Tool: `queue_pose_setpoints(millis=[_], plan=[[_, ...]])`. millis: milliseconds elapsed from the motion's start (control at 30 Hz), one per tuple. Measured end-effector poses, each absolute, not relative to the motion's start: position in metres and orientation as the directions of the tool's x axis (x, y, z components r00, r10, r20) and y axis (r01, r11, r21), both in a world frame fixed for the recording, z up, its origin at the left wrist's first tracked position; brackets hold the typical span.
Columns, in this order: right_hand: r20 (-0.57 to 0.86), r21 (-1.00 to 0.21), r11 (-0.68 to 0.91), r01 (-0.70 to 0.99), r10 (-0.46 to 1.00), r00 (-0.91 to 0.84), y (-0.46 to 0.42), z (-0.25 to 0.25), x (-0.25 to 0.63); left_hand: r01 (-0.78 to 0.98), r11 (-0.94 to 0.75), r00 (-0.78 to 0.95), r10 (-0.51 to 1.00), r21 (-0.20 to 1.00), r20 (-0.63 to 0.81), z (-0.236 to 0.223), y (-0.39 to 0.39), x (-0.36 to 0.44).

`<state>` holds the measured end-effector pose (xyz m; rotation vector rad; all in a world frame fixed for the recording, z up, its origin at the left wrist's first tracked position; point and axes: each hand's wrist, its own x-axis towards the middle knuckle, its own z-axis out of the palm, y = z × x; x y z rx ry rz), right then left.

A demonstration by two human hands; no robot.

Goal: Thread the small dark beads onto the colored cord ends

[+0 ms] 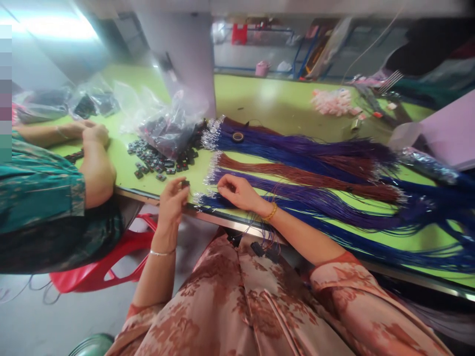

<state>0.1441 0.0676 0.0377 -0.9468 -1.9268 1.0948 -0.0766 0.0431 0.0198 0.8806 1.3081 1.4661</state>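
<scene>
My left hand [172, 200] hovers at the near edge of the green table [267, 99], its fingertips pinched on a small black connector [185, 184]. My right hand [237, 192] rests on the bundles of blue and purple wires [315, 198], fingers curled and pinched at the wires' metal-tipped ends. A brown wire bundle [297, 173] lies just beyond it. Loose black connectors [156, 160] are scattered left of my left hand, spilling from a clear plastic bag [166, 126].
A co-worker in a green patterned sleeve [40, 183] sits at my left on a red chair [111, 262], their hands on the table. More plastic bags [89, 104], a tape roll [238, 136], pink parts [332, 101] and a grey pillar [185, 54] stand farther back.
</scene>
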Motion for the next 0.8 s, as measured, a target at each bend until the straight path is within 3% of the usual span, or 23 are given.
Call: queue_pose_setpoints(millis=[200,533,800], plan=[[0.183,-0.915,0.315,0.251,0.88,-0.437,0.059,0.045,0.144,-0.471,0.196,-0.06,0.966,0.86,-0.252,0.035,0.02,-0.041],[0.373,-0.765,0.532,0.363,0.825,-0.423,0.049,0.039,0.147,-0.558,0.306,0.084,0.946,0.772,-0.314,0.021,0.018,-0.027],[0.366,-0.726,0.569,0.386,0.795,-0.483,0.048,0.04,0.148,-0.569,0.316,0.121,0.946,0.76,-0.302,0.02,0.016,-0.023]])
